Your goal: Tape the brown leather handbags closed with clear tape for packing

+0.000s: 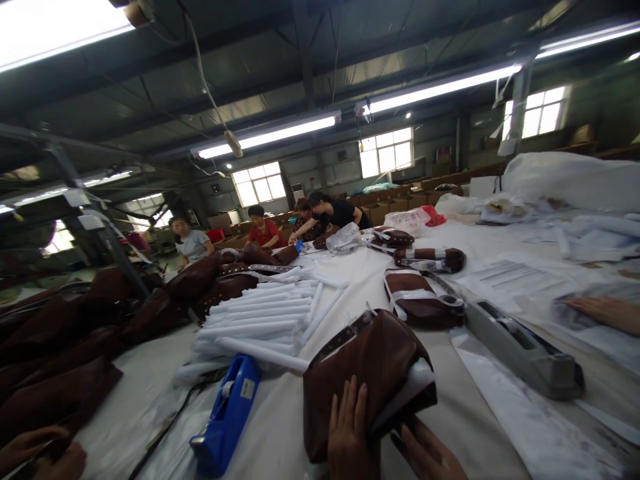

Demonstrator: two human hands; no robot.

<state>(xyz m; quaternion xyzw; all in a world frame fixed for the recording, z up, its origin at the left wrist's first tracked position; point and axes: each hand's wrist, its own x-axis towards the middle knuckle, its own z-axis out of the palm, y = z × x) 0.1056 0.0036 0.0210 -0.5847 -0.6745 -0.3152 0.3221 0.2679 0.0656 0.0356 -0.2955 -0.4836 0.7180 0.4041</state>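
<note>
A brown leather handbag (350,373) with a studded strap lies tilted on the white-covered table in front of me. White stuffing or lining (417,380) shows at its open right side. My left hand (350,427) rests flat on the bag's near face, fingers stretched out. At the bag's lower right edge, my right hand (427,450) has its fingers closed around the dark edge, with some fingertips hidden beneath it. A blue tape dispenser (227,413) stands left of the bag, and a grey tape dispenser (523,347) to its right.
White rolls (265,310) are stacked beyond the blue dispenser. Brown bags (165,303) are heaped at left; wrapped bags (420,297) lie ahead. Other people's hands show at lower left (45,453) and right (607,312). Several people (263,230) work at the far end.
</note>
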